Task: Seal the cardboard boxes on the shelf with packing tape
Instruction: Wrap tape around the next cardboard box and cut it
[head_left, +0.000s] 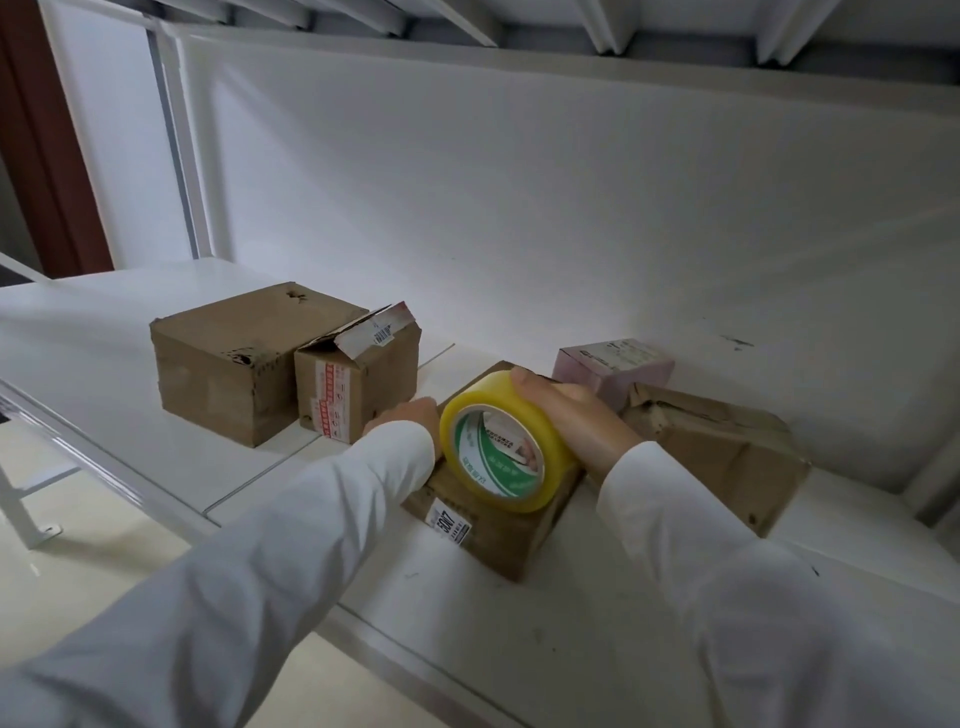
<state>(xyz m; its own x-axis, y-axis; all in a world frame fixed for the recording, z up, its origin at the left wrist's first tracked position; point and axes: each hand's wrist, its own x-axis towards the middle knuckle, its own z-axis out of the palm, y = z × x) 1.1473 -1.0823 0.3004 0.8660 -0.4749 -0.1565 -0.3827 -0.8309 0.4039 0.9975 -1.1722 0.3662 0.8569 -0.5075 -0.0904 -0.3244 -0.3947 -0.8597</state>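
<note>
A small cardboard box with a barcode label lies on the white shelf in front of me. On top of it stands a yellow roll of packing tape on its edge. My right hand grips the roll from above, thumb over its rim. My left hand rests on the box's left side; its fingers are hidden behind the roll and my sleeve.
A large brown box and a smaller box with a raised flap stand to the left. A crumpled brown box and a pink box sit to the right, near the white back wall.
</note>
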